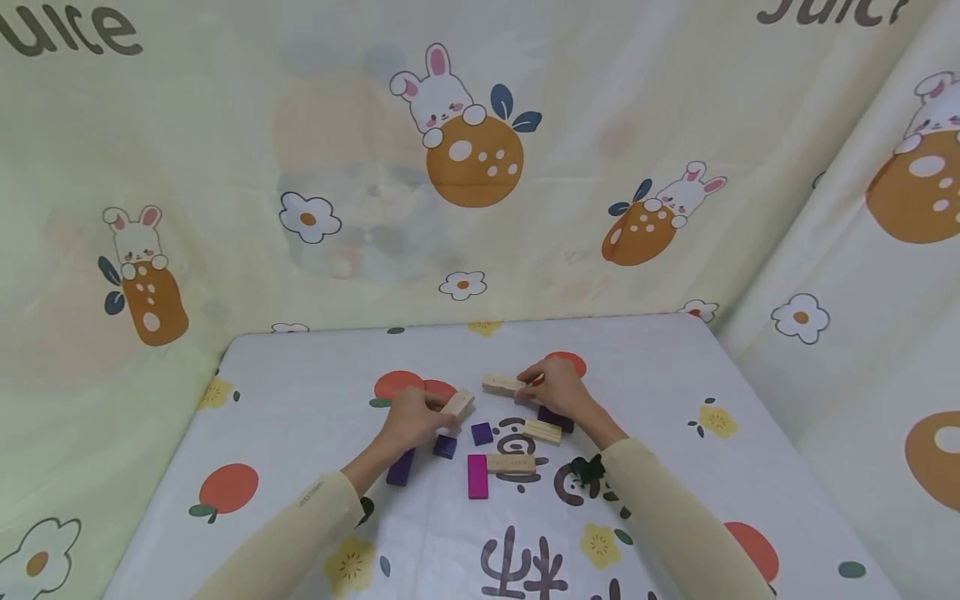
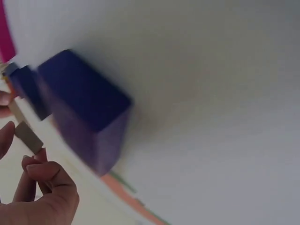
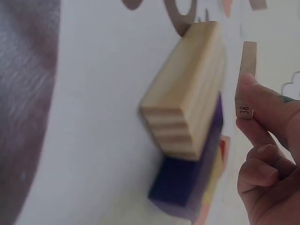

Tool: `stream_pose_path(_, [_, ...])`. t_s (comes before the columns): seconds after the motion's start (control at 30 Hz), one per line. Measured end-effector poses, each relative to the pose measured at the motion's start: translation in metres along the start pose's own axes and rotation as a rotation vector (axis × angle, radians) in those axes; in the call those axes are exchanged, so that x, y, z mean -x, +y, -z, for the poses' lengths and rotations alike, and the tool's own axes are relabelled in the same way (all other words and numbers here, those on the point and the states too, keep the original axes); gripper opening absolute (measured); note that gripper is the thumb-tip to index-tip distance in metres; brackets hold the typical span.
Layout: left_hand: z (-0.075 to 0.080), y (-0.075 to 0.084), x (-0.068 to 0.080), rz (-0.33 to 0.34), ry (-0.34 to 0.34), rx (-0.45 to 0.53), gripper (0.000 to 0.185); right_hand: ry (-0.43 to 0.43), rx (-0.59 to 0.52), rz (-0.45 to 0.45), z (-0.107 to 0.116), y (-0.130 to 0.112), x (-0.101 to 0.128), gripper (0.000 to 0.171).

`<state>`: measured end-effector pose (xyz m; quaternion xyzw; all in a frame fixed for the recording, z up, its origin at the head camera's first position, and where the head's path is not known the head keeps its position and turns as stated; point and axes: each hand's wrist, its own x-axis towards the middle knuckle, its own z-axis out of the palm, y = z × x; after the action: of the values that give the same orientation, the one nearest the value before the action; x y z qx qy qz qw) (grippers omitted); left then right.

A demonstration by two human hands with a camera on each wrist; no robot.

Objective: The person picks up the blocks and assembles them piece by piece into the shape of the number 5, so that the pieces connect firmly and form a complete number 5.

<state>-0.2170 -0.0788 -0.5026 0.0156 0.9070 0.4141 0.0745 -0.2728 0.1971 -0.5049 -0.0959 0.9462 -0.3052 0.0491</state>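
Left hand (image 1: pixel 408 419) fingers pinch a pale wooden block (image 1: pixel 458 404) above the tabletop (image 1: pixel 300 392); right hand (image 1: pixel 558 390) fingers pinch another numbered wooden plank (image 1: pixel 501 384), beside purple blocks (image 1: pixel 482 433).

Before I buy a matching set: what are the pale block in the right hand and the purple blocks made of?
Pale block: bare wood, seemingly unvarnished; a like block beside it shows grain lines. Purple block: probably painted wood, an even matte colour hiding any grain, though plastic cannot be ruled out.

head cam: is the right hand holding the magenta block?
No. The right hand holds a natural wood block; the magenta block lies untouched on the table.
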Motion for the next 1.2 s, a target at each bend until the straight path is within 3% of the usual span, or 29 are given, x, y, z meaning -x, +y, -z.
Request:
stream_pose_path(0.27, [0.015, 0.008, 0.031, -0.051, 0.027, 0.025, 0.038, 0.096, 0.047, 0.056, 0.017, 0.011, 0.026, 0.031])
stream_pose_path(0.37, [0.019, 0.005, 0.049, -0.01, 0.02, 0.03, 0.039, 0.1, 0.042, 0.03, 0.023, 0.017, 0.045, 0.031])
stream_pose_path(0.53, [0.022, -0.005, 0.078, 0.093, -0.048, 0.072, 0.037, 0.065, 0.002, -0.05, 0.031, 0.023, 0.082, 0.034])
stream_pose_path(0.73, [0.018, -0.021, 0.105, 0.139, -0.081, 0.045, 0.034, -0.001, -0.052, -0.099, 0.036, 0.026, 0.123, 0.029])
stream_pose_path(1.0, [0.005, -0.026, 0.118, 0.194, -0.079, -0.031, 0.033, -0.065, -0.037, -0.115, 0.028, 0.044, 0.152, 0.027])
stream_pose_path(1.13, [0.001, -0.029, 0.119, 0.187, -0.049, -0.055, 0.036, -0.069, -0.068, -0.125, 0.02, 0.05, 0.158, 0.026])
stream_pose_path(1.2, [0.003, -0.033, 0.117, 0.164, -0.072, -0.066, 0.044, -0.064, -0.08, -0.12, 0.017, 0.052, 0.16, 0.026])
